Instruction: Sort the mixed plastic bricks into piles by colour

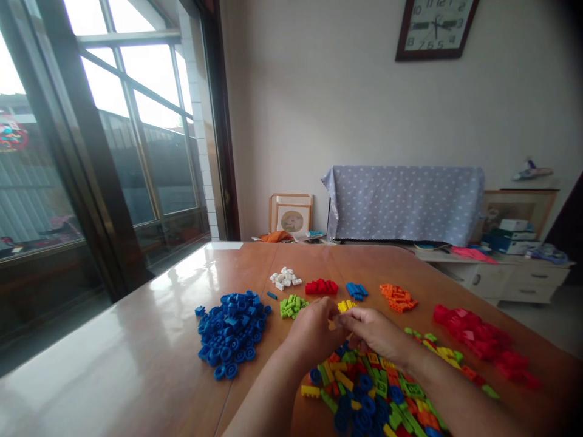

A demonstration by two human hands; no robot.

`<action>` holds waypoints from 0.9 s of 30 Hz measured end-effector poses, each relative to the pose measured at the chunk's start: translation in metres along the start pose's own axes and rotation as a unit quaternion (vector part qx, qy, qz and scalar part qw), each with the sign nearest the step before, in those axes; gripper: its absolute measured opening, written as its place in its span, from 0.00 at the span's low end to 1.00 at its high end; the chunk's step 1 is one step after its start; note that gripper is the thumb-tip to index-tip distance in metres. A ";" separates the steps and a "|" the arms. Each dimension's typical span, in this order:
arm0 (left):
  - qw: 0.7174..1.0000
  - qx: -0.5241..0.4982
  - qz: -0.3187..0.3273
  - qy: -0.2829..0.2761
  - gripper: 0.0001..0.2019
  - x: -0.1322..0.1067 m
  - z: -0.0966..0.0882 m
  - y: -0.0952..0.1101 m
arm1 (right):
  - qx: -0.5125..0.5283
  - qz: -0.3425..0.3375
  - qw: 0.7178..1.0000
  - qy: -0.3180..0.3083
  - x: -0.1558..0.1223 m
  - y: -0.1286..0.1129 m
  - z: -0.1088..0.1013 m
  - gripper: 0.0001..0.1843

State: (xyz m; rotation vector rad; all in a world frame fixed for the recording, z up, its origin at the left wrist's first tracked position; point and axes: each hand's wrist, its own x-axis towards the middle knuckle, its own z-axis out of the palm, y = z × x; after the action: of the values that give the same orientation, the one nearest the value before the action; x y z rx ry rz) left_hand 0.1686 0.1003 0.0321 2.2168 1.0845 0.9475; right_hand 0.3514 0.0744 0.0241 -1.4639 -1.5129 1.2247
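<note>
My left hand [315, 325] and my right hand [371, 329] meet above the near side of the table, fingers bent and pinched together. What lies between the fingertips, if anything, is too small or hidden to make out. Just beyond them a small group of yellow bricks [346, 305] shows, partly covered by my hands. Under my wrists spreads a mixed heap of toy building bricks [380, 385] in blue, yellow, green, orange and red. Light green bricks [293, 306] lie left of my left hand, and red bricks [321, 286] lie behind it.
A large pile of blue bricks and wheels [234, 328] sits at left. White bricks [285, 278], blue bricks [356, 291] and orange bricks [398, 297] lie farther back. Translucent red pieces [478, 337] stretch along the right of the wooden table [150, 346]. A line of mixed bricks [439, 350] runs nearby.
</note>
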 end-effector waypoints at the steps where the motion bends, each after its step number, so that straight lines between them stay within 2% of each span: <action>1: 1.000 -0.008 0.003 0.013 0.06 0.000 0.000 0.000 | 0.013 -0.003 1.000 -0.009 0.000 -0.003 0.004 0.26; 4: 0.999 -0.020 0.014 0.043 0.06 0.001 0.000 -0.004 | 0.040 -0.008 0.999 -0.008 0.003 -0.010 0.012 0.27; 7: 0.998 -0.041 0.012 0.055 0.08 0.002 0.000 -0.009 | 0.022 -0.002 1.000 0.012 0.009 -0.017 0.013 0.25; 9: 0.994 -0.084 -0.011 0.068 0.11 0.005 -0.001 -0.013 | 0.001 -0.007 1.000 0.029 0.016 -0.023 0.013 0.22; 11: 0.979 -0.166 -0.065 0.103 0.12 0.009 -0.007 -0.018 | -0.008 -0.016 0.999 0.045 0.026 -0.029 0.014 0.18; 13: 0.938 -0.271 -0.137 0.165 0.11 0.014 -0.017 -0.023 | -0.005 -0.016 0.998 0.053 0.040 -0.036 0.016 0.15; 17: 0.807 -0.418 -0.255 0.332 0.12 0.018 -0.047 -0.042 | 0.016 -0.006 0.998 0.067 0.077 -0.048 0.029 0.10; 20: 0.723 -0.472 -0.320 0.390 0.15 0.019 -0.061 -0.058 | 0.024 0.023 0.995 0.093 0.108 -0.052 0.045 0.08; 22: 0.696 -0.487 -0.342 0.402 0.16 0.019 -0.065 -0.067 | 0.023 0.037 0.994 0.097 0.129 -0.052 0.056 0.08; 27: 0.672 -0.509 -0.348 0.409 0.17 0.019 -0.067 -0.072 | 0.034 0.058 0.993 0.100 0.175 -0.049 0.082 0.08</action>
State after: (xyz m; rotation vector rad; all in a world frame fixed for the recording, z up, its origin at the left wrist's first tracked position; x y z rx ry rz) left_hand 0.0921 0.1647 0.0336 0.3337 1.1295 1.6247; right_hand 0.2369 0.2373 0.0221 -1.5968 -1.2576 1.1457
